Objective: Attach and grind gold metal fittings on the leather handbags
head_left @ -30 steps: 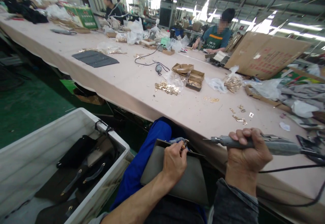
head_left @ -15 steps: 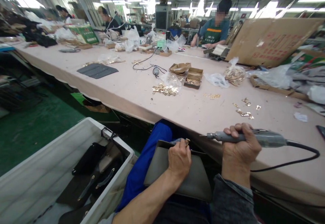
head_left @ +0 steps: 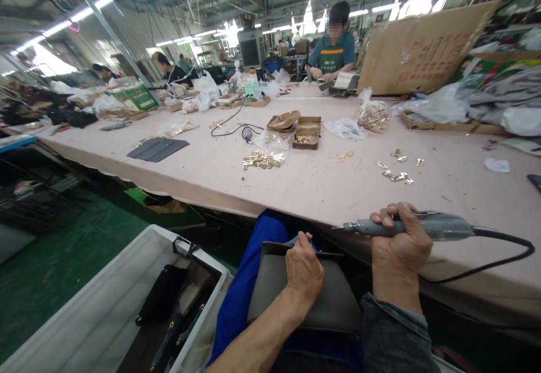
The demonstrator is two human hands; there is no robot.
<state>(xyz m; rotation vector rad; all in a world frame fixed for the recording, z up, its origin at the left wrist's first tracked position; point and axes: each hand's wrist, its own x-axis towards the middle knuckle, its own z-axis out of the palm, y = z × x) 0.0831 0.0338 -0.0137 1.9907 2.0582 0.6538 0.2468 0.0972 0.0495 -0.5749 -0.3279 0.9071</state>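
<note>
Fingers of the left hand are pinched together on a small gold-coloured piece; they hide most of it from me. I have that piece at the upper edge of a grey-brown bag, which lies across the lap over a blue trouser leg. The fingers of the right hand are wrapped around a grey corded driver, its thin bit aimed left, near the left hand but not touching it. The black cord loops off the driver's back end.

Past the hands I see the counter. Nearest the driver, a few loose metal plates lie scattered; further left sits a heap of gold plates, with a small open carton just behind it. A clear bag of gold parts stands to the right of the carton. Low on my left, a white bin holds dark bags. Across the counter I make out a co-worker in a green apron, beside a big cardboard sheet.
</note>
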